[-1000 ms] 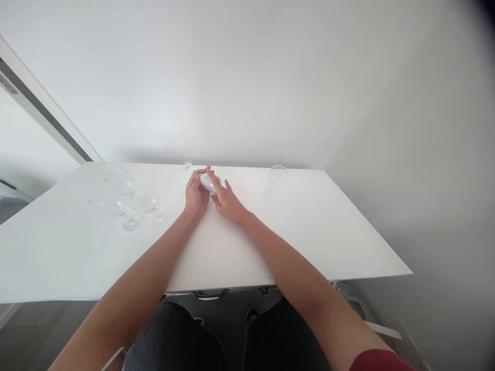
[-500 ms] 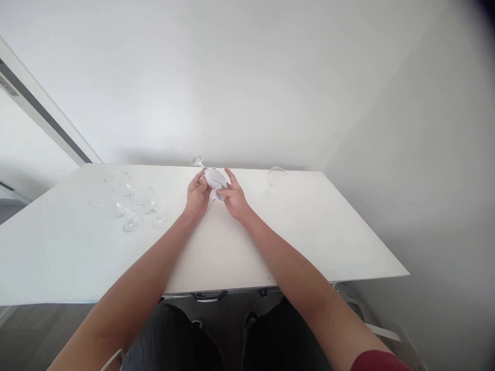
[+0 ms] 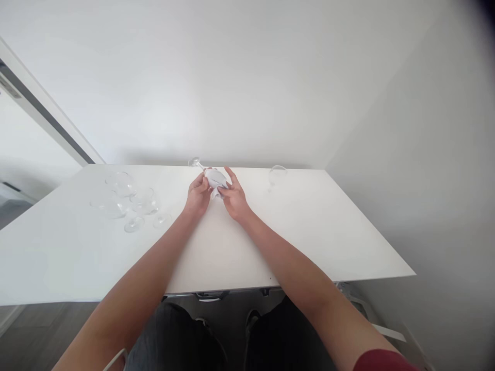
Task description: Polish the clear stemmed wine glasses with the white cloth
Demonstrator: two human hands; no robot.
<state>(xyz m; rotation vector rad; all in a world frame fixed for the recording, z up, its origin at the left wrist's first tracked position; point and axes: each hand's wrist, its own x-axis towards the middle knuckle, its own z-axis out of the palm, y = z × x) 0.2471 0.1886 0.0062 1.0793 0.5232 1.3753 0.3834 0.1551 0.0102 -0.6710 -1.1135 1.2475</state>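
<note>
Over the far middle of the white table (image 3: pixel 294 232), both my hands hold a clear wine glass (image 3: pixel 195 163) tipped on its side, its foot pointing away to the left. A white cloth (image 3: pixel 215 179) covers the bowl of the glass. My left hand (image 3: pixel 197 196) curls round the glass near the stem. My right hand (image 3: pixel 232 197) presses the cloth against the bowl with bent fingers.
Several clear wine glasses (image 3: pixel 127 198) lie or stand in a group at the table's far left. One more glass (image 3: pixel 276 175) stands upright at the far right of my hands. A plain wall rises close behind the table; my dark-trousered knees show below its near edge.
The glass has been lifted and turned so its foot points up-left, and the cloth has come round the bowl. My right fingers have shifted on the cloth.
</note>
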